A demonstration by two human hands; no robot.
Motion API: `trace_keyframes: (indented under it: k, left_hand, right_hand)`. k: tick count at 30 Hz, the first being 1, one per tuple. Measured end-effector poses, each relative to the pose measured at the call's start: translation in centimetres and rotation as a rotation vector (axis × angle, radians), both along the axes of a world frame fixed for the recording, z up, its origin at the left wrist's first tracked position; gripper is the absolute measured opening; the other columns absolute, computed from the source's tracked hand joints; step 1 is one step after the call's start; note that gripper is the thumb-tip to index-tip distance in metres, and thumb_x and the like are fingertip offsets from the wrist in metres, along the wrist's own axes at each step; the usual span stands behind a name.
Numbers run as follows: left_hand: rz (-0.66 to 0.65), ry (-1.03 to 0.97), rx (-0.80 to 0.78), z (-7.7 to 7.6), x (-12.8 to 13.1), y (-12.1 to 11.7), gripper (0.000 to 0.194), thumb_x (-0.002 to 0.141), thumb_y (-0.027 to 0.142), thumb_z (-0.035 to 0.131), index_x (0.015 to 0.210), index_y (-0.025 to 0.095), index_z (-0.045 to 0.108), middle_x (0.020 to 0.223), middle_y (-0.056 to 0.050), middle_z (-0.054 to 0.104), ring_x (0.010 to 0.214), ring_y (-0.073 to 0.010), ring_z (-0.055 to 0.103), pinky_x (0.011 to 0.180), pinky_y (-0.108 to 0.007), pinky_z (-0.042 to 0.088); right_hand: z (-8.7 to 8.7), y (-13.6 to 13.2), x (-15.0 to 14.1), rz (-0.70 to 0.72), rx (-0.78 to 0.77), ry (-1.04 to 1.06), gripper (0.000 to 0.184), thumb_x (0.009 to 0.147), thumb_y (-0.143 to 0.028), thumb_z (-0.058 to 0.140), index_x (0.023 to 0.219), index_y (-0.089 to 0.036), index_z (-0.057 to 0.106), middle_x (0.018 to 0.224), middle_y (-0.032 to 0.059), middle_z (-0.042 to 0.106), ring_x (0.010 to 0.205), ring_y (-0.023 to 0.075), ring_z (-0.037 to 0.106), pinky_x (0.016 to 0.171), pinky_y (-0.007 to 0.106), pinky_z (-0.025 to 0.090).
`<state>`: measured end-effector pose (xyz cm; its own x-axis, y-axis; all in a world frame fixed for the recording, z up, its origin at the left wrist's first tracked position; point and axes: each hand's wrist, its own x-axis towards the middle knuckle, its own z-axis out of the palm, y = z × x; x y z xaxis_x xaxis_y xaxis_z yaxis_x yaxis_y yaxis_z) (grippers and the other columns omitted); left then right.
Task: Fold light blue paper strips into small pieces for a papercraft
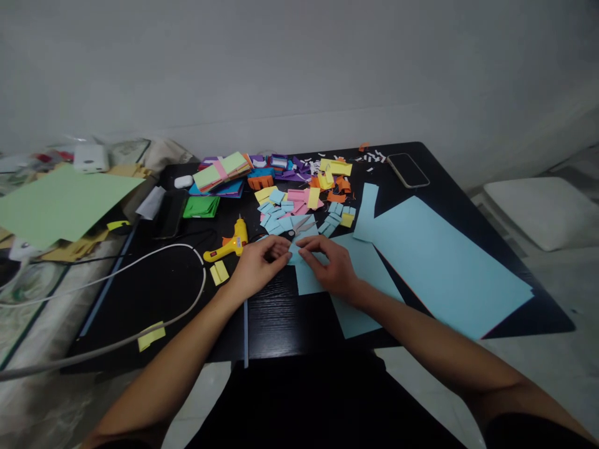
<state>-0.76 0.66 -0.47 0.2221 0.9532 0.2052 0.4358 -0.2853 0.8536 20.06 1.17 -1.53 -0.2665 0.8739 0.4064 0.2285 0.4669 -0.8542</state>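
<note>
A small piece of light blue paper [294, 254] is pinched between the fingertips of my two hands, over the middle of the black table. My left hand [259, 267] curls in from the left, thumb and fingers at the paper's edge. From the other side my right hand [334, 267] grips it between thumb and fingers. Beneath lies a blue paper sheet [309, 284]. A pair of scissors [302, 227] rests just beyond the fingertips. To the left of my left hand lies a yellow glue gun [230, 242]. Small folded blue paper pieces [276, 218] are heaped behind the hands.
Large blue sheets [444, 268] cover the right side, near a phone [408, 171]. Bundled coloured papers [222, 171] and a green packet [201, 207] lie at the back left. A white cable [201, 280] loops across the left. A stool [543, 212] stands to the right.
</note>
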Motion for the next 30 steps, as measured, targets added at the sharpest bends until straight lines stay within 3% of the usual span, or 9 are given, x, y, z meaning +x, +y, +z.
trace_keyframes:
  k: [3,17,20,24,30]
  left_hand:
    - [-0.011,-0.055,-0.012,0.2,0.2,-0.1,0.024,0.089,0.024,0.072,0.112,0.020,0.067,0.091,-0.003,0.075,0.081,-0.0159,0.072,0.073,-0.028,0.059]
    - [-0.027,-0.021,0.018,-0.1,0.2,0.0,0.010,0.091,0.029,0.075,0.094,0.020,0.073,0.085,-0.003,0.074,0.077,-0.0156,0.068,0.071,-0.028,0.055]
    - [-0.032,0.024,0.051,0.3,0.2,0.0,0.008,0.093,0.028,0.073,0.092,0.020,0.072,0.084,-0.002,0.073,0.076,-0.0155,0.067,0.070,-0.028,0.053]
    - [-0.097,0.098,0.074,0.9,0.0,0.0,0.006,0.096,0.026,0.069,0.095,0.020,0.070,0.082,-0.001,0.072,0.073,-0.0150,0.066,0.068,-0.026,0.052]
    - [-0.255,0.179,0.142,1.2,-0.5,0.1,0.007,0.099,0.021,0.062,0.097,0.020,0.069,0.091,-0.002,0.074,0.080,-0.0149,0.068,0.076,-0.027,0.053]
  right_hand:
    - [-0.1,0.0,-0.1,0.007,0.002,0.023,0.016,0.100,-0.034,0.062,0.088,-0.023,0.062,0.108,0.0088,0.077,0.097,0.0215,0.074,0.090,0.038,0.058]
    - [0.2,-0.1,-0.1,0.045,-0.052,0.085,0.018,0.097,-0.037,0.066,0.087,-0.022,0.063,0.108,0.0098,0.073,0.098,0.0222,0.071,0.085,0.038,0.058]
    - [0.2,0.1,0.0,0.077,-0.149,0.155,0.022,0.096,-0.043,0.067,0.093,-0.022,0.066,0.110,0.0098,0.072,0.099,0.0223,0.070,0.082,0.036,0.057]
    - [0.1,1.1,0.2,0.104,-0.361,0.188,0.027,0.095,-0.048,0.065,0.097,-0.022,0.071,0.099,0.0055,0.074,0.091,0.0204,0.069,0.080,0.033,0.056]
    - [-0.1,2.3,0.7,0.299,-0.561,0.138,0.017,0.084,-0.034,0.072,0.092,-0.020,0.076,0.090,0.0026,0.076,0.085,0.0184,0.068,0.084,0.034,0.053]
